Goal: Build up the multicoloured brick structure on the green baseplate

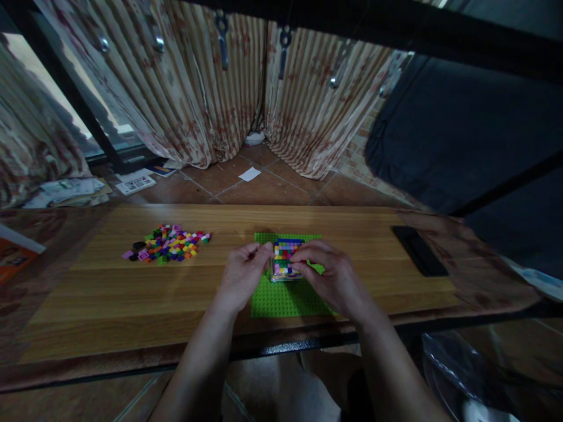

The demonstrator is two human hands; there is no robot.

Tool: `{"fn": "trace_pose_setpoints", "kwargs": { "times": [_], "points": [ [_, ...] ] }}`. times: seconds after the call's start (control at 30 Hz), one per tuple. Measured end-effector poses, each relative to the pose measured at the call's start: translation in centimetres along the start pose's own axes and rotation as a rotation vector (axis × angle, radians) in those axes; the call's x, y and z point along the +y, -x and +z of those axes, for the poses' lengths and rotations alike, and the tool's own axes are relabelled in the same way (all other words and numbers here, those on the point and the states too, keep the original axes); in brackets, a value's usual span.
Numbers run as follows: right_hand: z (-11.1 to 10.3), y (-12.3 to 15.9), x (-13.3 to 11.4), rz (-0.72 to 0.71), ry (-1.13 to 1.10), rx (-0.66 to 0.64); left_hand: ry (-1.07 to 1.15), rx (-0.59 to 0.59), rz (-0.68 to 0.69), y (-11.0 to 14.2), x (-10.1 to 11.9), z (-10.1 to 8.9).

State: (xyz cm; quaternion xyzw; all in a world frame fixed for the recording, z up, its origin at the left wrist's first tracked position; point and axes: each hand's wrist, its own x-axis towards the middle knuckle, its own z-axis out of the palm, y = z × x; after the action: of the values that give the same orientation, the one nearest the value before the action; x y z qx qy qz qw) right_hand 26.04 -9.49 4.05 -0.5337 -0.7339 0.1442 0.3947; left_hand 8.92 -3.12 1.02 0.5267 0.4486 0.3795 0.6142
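A green studded baseplate point(281, 302) lies on the wooden table point(105, 293) in front of me. On it stands a small block of many-coloured bricks point(285, 258). My left hand point(244, 275) is curled against the block's left side, fingertips pinched at its top edge. My right hand point(332, 275) grips the block from the right, fingers bent over its front. A loose pile of small coloured bricks point(169, 243) lies to the left, well apart from both hands.
A black phone point(420, 251) lies flat at the table's right end. An orange box point(15, 252) sits at the far left. Striped curtains point(211, 88) hang behind, with papers point(134, 183) on the tiled floor.
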Motion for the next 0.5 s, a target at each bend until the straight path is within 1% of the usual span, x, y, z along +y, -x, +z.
{"fn": "trace_pose_setpoints", "kwargs": {
  "times": [0.1,0.3,0.4,0.5],
  "points": [
    [0.7,-0.1,-0.5,-0.015,0.002,0.022,0.012,-0.014,0.01,0.0,-0.1,0.0],
    [2.6,-0.3,-1.0,-0.022,0.035,0.172,0.014,-0.023,0.006,0.0,0.3,0.0],
    [3.1,-0.3,-0.5,0.018,0.087,0.212,-0.011,-0.027,0.001,0.2,0.6,0.0],
    [3.3,-0.2,0.0,0.069,0.118,0.253,-0.019,-0.022,-0.005,0.3,0.7,-0.1]
  ]
}}
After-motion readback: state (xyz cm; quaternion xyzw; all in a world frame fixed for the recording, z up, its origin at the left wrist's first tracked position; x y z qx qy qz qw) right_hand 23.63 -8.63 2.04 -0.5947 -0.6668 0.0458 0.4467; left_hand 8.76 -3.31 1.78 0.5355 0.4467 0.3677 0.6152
